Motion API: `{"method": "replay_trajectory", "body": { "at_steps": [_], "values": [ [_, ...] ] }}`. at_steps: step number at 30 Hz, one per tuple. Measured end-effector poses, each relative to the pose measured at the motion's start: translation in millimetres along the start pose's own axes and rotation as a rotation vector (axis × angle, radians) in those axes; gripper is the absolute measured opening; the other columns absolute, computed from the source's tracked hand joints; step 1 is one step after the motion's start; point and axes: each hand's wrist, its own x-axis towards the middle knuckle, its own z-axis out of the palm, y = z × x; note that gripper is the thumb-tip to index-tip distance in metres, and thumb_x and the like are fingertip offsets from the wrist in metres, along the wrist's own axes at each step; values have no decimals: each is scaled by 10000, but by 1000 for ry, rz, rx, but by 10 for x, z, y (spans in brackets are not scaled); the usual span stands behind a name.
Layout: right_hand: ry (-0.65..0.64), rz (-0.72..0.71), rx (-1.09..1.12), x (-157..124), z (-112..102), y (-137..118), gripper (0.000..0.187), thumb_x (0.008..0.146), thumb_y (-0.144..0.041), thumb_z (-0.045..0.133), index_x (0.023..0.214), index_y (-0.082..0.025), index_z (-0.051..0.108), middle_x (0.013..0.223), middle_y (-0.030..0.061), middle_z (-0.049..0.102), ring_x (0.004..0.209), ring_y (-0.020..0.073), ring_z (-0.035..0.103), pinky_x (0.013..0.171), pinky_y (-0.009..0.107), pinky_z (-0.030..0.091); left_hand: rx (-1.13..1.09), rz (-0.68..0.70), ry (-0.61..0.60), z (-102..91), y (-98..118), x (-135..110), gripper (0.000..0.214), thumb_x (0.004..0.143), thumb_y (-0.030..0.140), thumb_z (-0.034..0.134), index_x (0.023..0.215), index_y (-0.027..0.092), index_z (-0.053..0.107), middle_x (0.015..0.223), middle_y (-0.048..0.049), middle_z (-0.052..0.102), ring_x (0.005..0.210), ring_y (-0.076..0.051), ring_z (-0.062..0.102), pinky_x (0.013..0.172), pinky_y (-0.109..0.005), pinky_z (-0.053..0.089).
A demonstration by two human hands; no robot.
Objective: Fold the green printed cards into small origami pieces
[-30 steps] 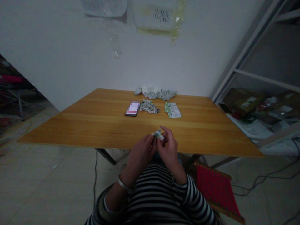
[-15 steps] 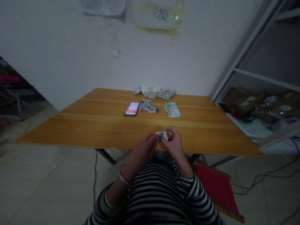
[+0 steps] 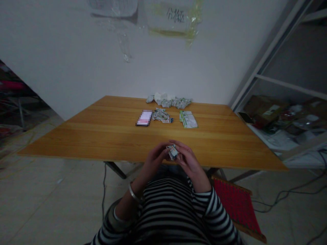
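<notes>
Both hands meet over the front edge of the wooden table point(image 3: 122, 136). Between them is a small folded piece of printed paper point(image 3: 173, 151), white with coloured patches. My left hand point(image 3: 156, 156) pinches its left side, fingers curled. From the other side my right hand point(image 3: 189, 159) wraps its fingers round the paper; part of it is hidden by them. Beyond the hands lie a crumpled printed paper point(image 3: 162, 115), a phone point(image 3: 144, 118) with a blurred-out screen, and a flat stack of green and white printed sheets point(image 3: 188, 119).
Against the wall stands a row of crumpled printed paper point(image 3: 176, 102) with a white wad point(image 3: 160, 97). A red woven stool point(image 3: 236, 204) is at my right below the table. Shelves with boxes point(image 3: 265, 109) stand at right; cables point(image 3: 278, 199) run over the floor.
The small paper has been turned and bunched more compactly between my hands. My left hand has shifted slightly, and my right fingers have closed further over the paper. The table items have not moved.
</notes>
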Motion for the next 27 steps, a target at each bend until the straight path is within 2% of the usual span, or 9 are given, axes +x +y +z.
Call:
{"method": "replay_trajectory", "body": {
  "at_steps": [4, 6, 10, 15, 18, 20, 22, 24, 27],
  "values": [
    [-93, -58, -83, -5, -14, 54, 445, 783, -466, 707, 1126, -184, 681, 707, -21, 611, 453, 47, 340, 393, 190, 233, 15, -26, 59, -15, -28, 12, 307, 860, 384, 638, 1053, 147, 671, 904, -51, 697, 667, -119, 581, 625, -235, 500],
    [-121, -46, -129, -6, -16, 93, 395, 769, -454, 727, 1040, -169, 696, 689, -18, 601, 458, 51, 357, 391, 193, 232, 23, -49, 53, -16, -52, 15, 303, 862, 392, 632, 1027, 140, 666, 806, -31, 675, 625, -113, 567, 599, -228, 491],
    [34, 65, 3, 34, -31, 179, 211, 734, -360, 744, 786, -177, 653, 563, -58, 514, 416, 47, 313, 374, 187, 222, 182, -23, 57, -24, -132, 11, 270, 886, 383, 600, 1035, 160, 630, 688, 9, 603, 584, -123, 558, 563, -233, 481],
    [-63, 240, 117, 104, -75, 181, 225, 704, -346, 709, 679, -196, 544, 412, -106, 364, 335, 35, 170, 338, 190, 144, 598, 247, 103, -105, -137, 10, 362, 839, 245, 677, 1196, 254, 615, 1090, -67, 579, 1004, -207, 594, 887, -358, 496],
    [-128, 310, 110, 107, -71, 171, 267, 711, -391, 694, 660, -202, 513, 380, -107, 363, 312, 29, 130, 331, 190, 108, 649, 335, -20, -158, -78, 13, 270, 864, 214, 643, 1129, 257, 672, 1314, -94, 499, 1244, -250, 483, 1041, -410, 404],
    [-153, 333, 111, 93, -58, 186, 301, 701, -406, 711, 643, -211, 489, 374, -112, 357, 310, 27, 129, 337, 186, 110, 566, 313, -157, -178, -57, 19, 185, 891, 217, 605, 1053, 229, 694, 1269, -95, 571, 1197, -235, 535, 1012, -383, 431],
    [-172, 340, 110, 65, -49, 208, 339, 709, -436, 718, 629, -213, 476, 382, -110, 361, 316, 27, 145, 348, 184, 135, 473, 229, -182, -186, -65, 29, 122, 894, 241, 599, 942, 192, 701, 1072, -83, 679, 1019, -211, 629, 914, -345, 487],
    [-189, 348, 110, 27, -48, 219, 348, 756, -513, 673, 678, -209, 522, 409, -95, 396, 326, 37, 190, 362, 188, 169, 400, 122, -61, -189, -90, 41, 135, 869, 285, 629, 861, 166, 693, 895, -63, 716, 867, -199, 658, 830, -326, 512],
    [-87, 234, 3, -31, -45, 185, 420, 837, -600, 550, 1002, -218, 612, 500, -65, 493, 379, 79, 332, 389, 194, 223, 272, -10, 105, -190, -121, 52, 238, 836, 377, 656, 795, 144, 685, 773, -47, 706, 747, -184, 652, 735, -302, 531]
  ]
}}
